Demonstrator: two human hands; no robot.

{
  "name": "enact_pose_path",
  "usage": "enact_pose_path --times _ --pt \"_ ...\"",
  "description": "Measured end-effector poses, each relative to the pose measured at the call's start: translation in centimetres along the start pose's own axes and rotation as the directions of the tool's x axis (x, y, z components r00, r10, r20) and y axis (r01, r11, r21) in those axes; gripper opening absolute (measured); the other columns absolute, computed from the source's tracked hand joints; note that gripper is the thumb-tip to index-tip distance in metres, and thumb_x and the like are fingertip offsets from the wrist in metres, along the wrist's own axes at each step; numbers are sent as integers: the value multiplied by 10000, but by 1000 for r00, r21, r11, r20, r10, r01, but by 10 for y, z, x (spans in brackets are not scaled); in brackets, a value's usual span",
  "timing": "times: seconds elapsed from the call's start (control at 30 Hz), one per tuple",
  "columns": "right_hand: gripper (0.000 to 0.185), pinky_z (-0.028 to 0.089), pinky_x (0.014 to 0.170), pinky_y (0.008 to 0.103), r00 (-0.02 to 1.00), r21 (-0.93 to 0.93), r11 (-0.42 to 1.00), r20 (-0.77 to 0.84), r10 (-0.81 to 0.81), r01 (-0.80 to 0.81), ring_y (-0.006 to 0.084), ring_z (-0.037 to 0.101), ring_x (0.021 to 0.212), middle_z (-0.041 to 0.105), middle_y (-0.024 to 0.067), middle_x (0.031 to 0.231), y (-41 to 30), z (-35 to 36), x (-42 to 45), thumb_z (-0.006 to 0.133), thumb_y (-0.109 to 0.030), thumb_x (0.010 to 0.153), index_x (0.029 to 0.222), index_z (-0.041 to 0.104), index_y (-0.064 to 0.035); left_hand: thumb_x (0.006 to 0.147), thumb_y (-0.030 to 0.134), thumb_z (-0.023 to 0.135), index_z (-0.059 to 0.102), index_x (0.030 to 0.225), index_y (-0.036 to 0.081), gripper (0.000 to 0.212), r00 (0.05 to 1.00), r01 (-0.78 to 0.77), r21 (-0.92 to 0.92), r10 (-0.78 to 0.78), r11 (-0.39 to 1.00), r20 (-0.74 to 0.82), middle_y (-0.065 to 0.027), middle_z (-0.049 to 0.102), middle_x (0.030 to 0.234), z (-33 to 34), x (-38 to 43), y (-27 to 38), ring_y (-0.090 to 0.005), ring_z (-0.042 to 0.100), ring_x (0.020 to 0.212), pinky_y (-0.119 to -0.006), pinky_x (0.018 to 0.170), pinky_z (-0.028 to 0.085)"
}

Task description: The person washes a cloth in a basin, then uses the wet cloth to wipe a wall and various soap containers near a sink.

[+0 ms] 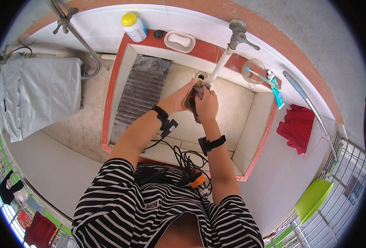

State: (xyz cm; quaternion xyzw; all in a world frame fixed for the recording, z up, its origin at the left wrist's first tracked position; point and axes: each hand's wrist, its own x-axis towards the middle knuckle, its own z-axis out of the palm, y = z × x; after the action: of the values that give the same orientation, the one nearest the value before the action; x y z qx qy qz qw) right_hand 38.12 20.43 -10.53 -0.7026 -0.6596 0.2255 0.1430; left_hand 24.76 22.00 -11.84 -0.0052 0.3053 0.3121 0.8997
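Under the tap's white pipe (221,63), my left hand (181,96) grips a tan-and-brown item (188,100) from its left side; the fingers hide much of it, and I cannot tell exactly what it is. My right hand (208,104) presses a wet-looking grey-brown cloth (198,89) against it. Both hands are over the basin of a tiled sink (232,105), just in front of the round drain hole (201,75). A ridged dark stone washboard (142,90) slopes along the sink's left side, left of my left hand.
Along the red rim stand a yellow-capped bottle (134,27), a soap dish (180,46) with white soap, a glass (253,71) with a toothbrush, and a toothpaste tube (276,91). The metal tap (238,34) juts overhead. Black cables (189,155) hang at the sink's near edge.
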Motion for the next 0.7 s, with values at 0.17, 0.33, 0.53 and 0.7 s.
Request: enact_pose_path --times 0.17,0.33,0.53,0.7 --pt "363 456 778 431 891 32 918 228 -392 396 298 576 896 611 59 974 0 -25 -13 662 -121 714 1073 684 -168 942 608 436 579 1195 105 581 996 80 -20 -81 997 -43 -73 632 1115 -10 9 12 -190 621 968 -348 848 522" --pt "356 456 792 433 929 -60 956 259 -264 289 294 579 914 609 84 977 -2 -28 -11 659 -139 725 1080 674 -156 956 604 394 480 1335 105 632 993 47 -6 -46 999 105 -107 581 1257 -7 15 7 -215 588 1109 -364 950 486" --pt "401 445 808 449 975 13 987 153 -162 162 316 562 952 588 103 990 12 -12 5 672 -128 716 1116 650 -101 976 568 388 522 1280 102 573 997 39 -18 -38 999 61 -69 583 1203 2 13 4 -215 571 1096 -380 960 465" --pt "400 413 812 421 885 9 923 281 -371 384 271 529 1015 564 47 1004 -4 -29 -24 657 -90 719 1108 671 -183 961 568 433 512 1281 94 578 999 49 52 -48 997 -9 -84 633 1096 -13 14 14 -218 611 1036 -389 890 512"
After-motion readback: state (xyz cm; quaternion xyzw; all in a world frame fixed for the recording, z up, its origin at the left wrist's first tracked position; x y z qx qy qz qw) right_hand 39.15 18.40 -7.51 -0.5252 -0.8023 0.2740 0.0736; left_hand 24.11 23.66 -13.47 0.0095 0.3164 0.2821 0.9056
